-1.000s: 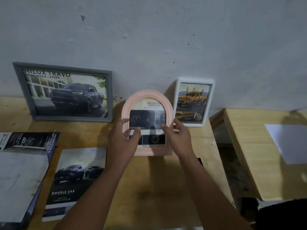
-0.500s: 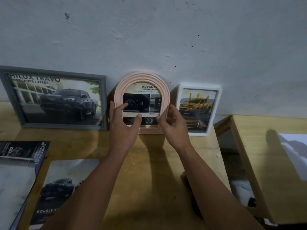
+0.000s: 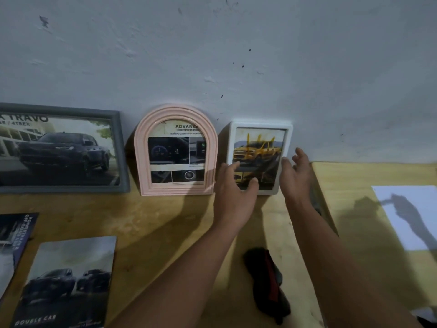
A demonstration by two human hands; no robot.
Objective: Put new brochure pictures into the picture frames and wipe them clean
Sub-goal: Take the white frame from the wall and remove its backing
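- Head view: the grey frame (image 3: 59,147) and pink frame (image 3: 176,150) stand against the wall with pictures in them. You judge the white frame (image 3: 260,157) next; its glass looks smeared.
- Your left hand (image 3: 233,185) and right hand (image 3: 295,174), both spread and holding nothing, flank it at 9 and 3 o'clock.
- Cloth (image 3: 267,280) lies at 6 o'clock.

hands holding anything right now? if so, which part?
Nothing gripped yet. The left hand and right hand are open on either side of the white frame, fingers spread by its lower edges; whether they touch it cannot be told.
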